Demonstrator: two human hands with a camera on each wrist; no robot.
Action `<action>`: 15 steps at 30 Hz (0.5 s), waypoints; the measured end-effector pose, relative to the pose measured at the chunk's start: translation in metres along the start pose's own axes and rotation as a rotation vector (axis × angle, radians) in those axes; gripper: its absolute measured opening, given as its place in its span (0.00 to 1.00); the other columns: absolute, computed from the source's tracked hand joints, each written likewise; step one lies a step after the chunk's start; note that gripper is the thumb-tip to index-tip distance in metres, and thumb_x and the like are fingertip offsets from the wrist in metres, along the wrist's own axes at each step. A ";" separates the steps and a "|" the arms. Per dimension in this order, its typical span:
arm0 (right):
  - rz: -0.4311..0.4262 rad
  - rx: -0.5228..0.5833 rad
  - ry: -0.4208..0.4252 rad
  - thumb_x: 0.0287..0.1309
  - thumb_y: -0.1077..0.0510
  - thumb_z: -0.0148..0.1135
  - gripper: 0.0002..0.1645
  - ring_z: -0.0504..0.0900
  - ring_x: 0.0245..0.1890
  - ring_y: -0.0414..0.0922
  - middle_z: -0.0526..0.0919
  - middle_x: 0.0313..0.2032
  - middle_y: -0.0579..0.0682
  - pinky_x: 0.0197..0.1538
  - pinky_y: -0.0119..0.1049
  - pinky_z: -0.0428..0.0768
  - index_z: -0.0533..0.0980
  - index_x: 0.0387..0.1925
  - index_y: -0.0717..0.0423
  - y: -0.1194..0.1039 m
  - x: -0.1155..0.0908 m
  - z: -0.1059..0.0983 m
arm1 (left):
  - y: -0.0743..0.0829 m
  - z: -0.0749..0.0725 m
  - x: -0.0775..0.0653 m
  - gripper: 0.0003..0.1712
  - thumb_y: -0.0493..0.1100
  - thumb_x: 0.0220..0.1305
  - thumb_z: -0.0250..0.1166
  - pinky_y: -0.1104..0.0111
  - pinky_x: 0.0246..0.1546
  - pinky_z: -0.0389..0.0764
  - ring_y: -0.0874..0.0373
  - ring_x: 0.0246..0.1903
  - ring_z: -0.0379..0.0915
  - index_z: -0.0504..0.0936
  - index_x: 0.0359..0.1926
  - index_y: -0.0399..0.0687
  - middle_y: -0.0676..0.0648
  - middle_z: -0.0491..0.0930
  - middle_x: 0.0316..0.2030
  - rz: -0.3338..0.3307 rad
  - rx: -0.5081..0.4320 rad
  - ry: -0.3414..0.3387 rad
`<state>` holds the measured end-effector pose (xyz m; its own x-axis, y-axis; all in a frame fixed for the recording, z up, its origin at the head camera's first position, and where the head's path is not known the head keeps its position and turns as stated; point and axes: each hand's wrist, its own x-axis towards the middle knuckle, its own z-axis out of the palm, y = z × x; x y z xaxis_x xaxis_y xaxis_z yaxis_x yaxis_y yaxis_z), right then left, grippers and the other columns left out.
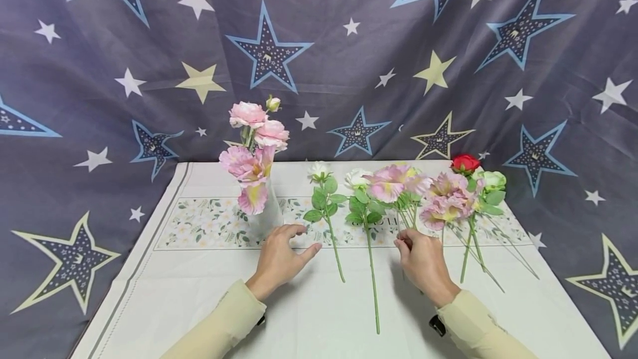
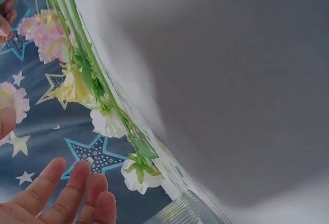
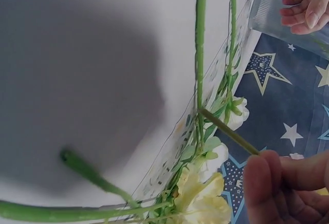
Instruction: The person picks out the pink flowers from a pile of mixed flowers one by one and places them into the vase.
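My right hand [image 1: 423, 259] pinches a thin green stem [image 3: 231, 131] between thumb and fingers, above the table. In the head view that stem appears to lead up to a pink ruffled flower [image 1: 387, 183], though other blooms overlap there. My left hand [image 1: 281, 259] holds nothing; its fingers are spread and slightly bent in front of the clear vase [image 1: 269, 212]. Whether it touches the vase is hard to tell in the head view. Pink peony-like blooms [image 1: 271, 134], a small bud and a pink-yellow ruffled flower [image 1: 244, 162] stand in the vase.
Two white roses, one [image 1: 319, 170] left and another [image 1: 356, 178] right, lie with stems toward me. Farther right lie pink ruffled flowers [image 1: 448, 198], a red rose [image 1: 466, 163] and a green-white rose [image 1: 492, 180]. A floral runner [image 1: 199, 226] crosses the white table; a starry curtain [image 1: 319, 60] hangs behind.
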<state>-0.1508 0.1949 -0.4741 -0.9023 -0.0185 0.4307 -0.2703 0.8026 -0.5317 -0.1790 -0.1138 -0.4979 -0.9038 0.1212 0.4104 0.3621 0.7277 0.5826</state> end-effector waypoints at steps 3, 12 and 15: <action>-0.024 0.020 0.034 0.56 0.70 0.73 0.04 0.84 0.23 0.43 0.87 0.26 0.54 0.25 0.34 0.82 0.84 0.33 0.64 -0.002 0.001 0.003 | 0.003 0.000 0.000 0.26 0.57 0.54 0.79 0.52 0.56 0.77 0.46 0.52 0.80 0.87 0.48 0.48 0.47 0.87 0.47 0.005 -0.009 0.008; -0.092 0.131 0.112 0.51 0.75 0.73 0.09 0.83 0.23 0.41 0.87 0.26 0.52 0.25 0.32 0.82 0.84 0.34 0.64 -0.014 0.003 0.006 | 0.008 -0.001 0.003 0.25 0.57 0.54 0.79 0.54 0.53 0.78 0.49 0.50 0.81 0.87 0.48 0.49 0.49 0.87 0.46 0.018 -0.027 0.004; -0.108 0.147 0.130 0.50 0.75 0.74 0.10 0.81 0.22 0.39 0.86 0.25 0.50 0.24 0.30 0.81 0.84 0.34 0.63 -0.017 0.002 0.008 | 0.010 -0.001 0.003 0.25 0.57 0.54 0.78 0.55 0.51 0.79 0.50 0.49 0.81 0.87 0.49 0.49 0.50 0.87 0.46 0.021 -0.035 0.002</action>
<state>-0.1510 0.1767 -0.4696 -0.8168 -0.0151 0.5768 -0.4180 0.7045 -0.5735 -0.1780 -0.1067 -0.4897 -0.8954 0.1348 0.4243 0.3888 0.7009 0.5979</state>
